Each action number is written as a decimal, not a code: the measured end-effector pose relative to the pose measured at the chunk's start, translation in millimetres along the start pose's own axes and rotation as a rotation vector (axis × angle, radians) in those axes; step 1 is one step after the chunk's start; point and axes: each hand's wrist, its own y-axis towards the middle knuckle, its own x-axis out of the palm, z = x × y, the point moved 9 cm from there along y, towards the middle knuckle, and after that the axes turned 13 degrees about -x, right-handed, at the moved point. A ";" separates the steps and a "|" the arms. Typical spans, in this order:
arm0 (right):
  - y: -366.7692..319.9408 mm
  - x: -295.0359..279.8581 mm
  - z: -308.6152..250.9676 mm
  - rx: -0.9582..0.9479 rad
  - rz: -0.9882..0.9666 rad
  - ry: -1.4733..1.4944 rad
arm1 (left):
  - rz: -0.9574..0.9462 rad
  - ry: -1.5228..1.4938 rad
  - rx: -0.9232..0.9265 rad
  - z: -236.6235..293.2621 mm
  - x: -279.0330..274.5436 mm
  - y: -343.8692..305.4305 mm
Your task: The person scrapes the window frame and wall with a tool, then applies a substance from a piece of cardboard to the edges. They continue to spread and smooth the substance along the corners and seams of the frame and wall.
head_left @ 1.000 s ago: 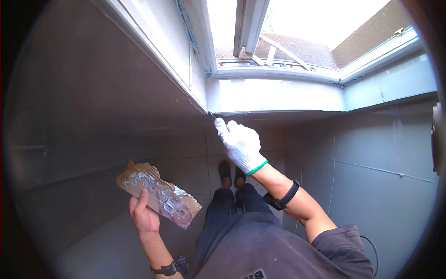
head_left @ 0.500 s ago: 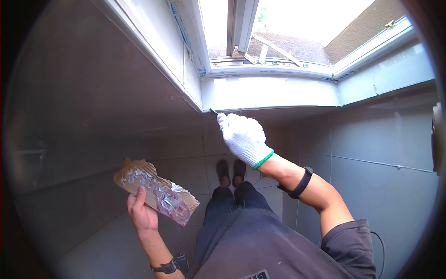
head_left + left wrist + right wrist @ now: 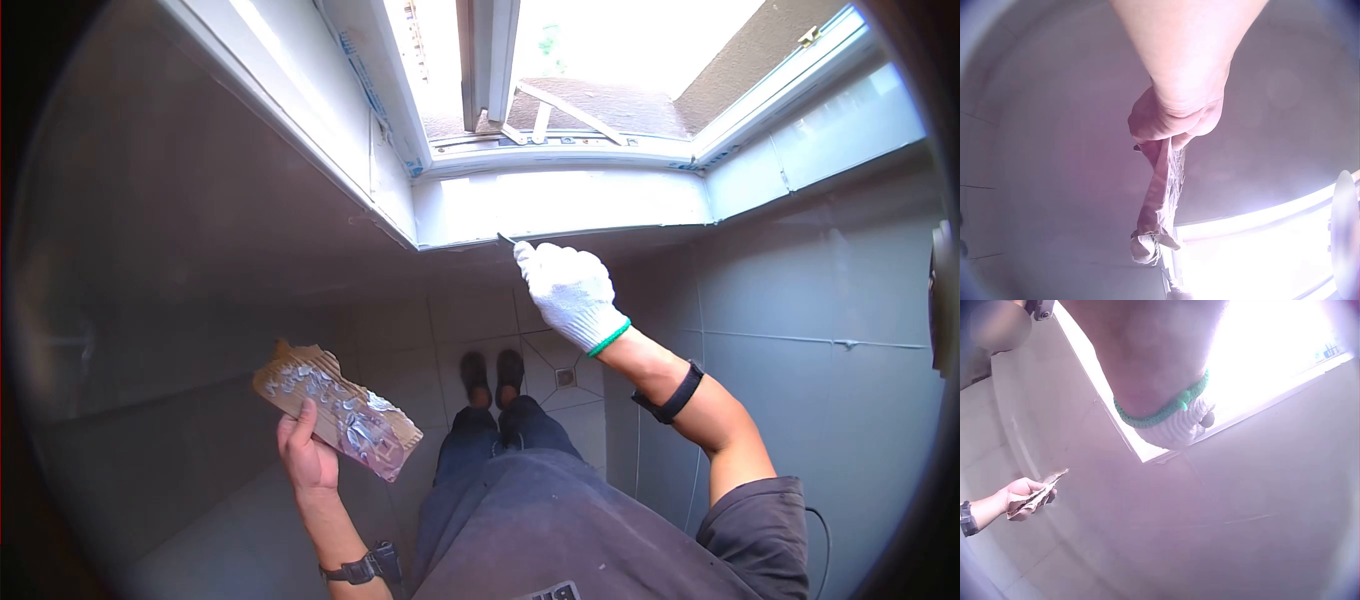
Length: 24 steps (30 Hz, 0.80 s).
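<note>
**A:** Head view; what surrounds your hands?
**B:** Your gloved right hand (image 3: 572, 290) is clenched round a thin tool (image 3: 506, 240), whose tip is at the lower edge of the window frame (image 3: 560, 200); your left hand (image 3: 308, 455) grips the smeared cardboard (image 3: 335, 408) low, beside your leg; shoes (image 3: 492, 372) on tiles below.
**A:** Left wrist view?
**B:** Fingers wrap the cardboard (image 3: 1160, 194), seen edge-on; glare washes out the frame.
**A:** Right wrist view?
**B:** Your wrist hides fingers and tool; grip cannot be told here.

Tiled bathroom under renovation — floor drain (image 3: 566, 377), film-taped window frame (image 3: 560, 155).
</note>
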 end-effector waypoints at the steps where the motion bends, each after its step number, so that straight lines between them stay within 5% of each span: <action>1: -3.4 -1.7 4.1 0.000 -0.007 -0.012 | 0.002 0.006 0.001 0.4 0.7 0.0; 24: -65.7 -26.8 76.1 0.024 -0.045 -0.154 | 0.029 0.099 -0.058 -5.6 2.6 1.8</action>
